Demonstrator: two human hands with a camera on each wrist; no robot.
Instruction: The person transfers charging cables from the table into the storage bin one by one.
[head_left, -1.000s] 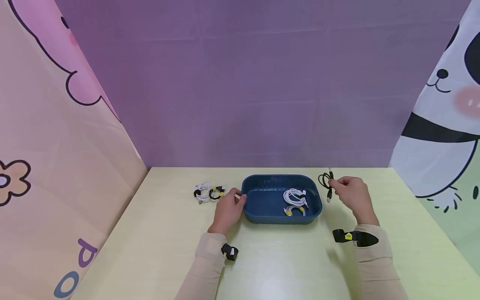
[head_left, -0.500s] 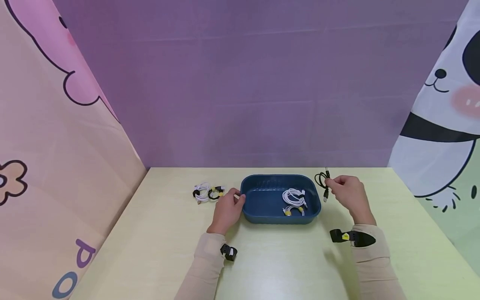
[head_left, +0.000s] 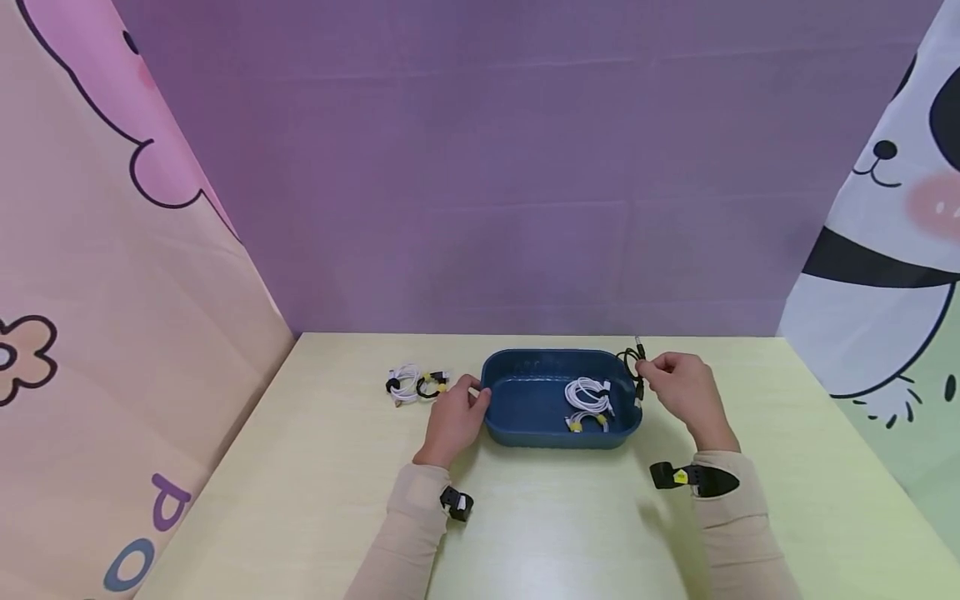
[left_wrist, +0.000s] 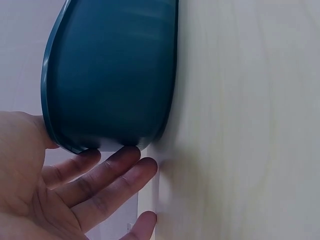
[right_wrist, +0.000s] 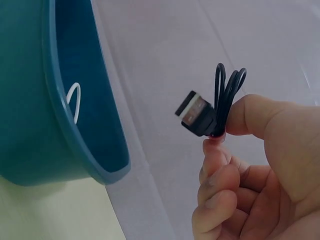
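A dark blue plastic bin point(head_left: 525, 437) stands on the table. My left hand point(head_left: 453, 421) holds its left end; in the left wrist view the fingertips point(left_wrist: 131, 154) touch the outer wall and the thumb tip is hidden behind the rim. My right hand point(head_left: 684, 392) pinches a coiled black USB cable point(right_wrist: 226, 102) between thumb and index finger, raised at the bin's right rim. One USB plug point(right_wrist: 195, 114) shows clearly in the right wrist view. Inside the bin's right half lie a coiled white cable point(head_left: 587, 393) and a smaller light cable with yellow ties point(head_left: 602, 420).
Left of the bin, a white coiled cable point(head_left: 407, 383) with a black tie lies beside a black-and-yellow cable point(head_left: 432, 384). The pale table point(head_left: 315, 483) meets a purple backdrop point(head_left: 480, 167), with printed cloth point(head_left: 112, 292) at both sides.
My right hand has moved left with the black USB cable, from beside the bin to its right rim. The left hand stays at the bin's left end.
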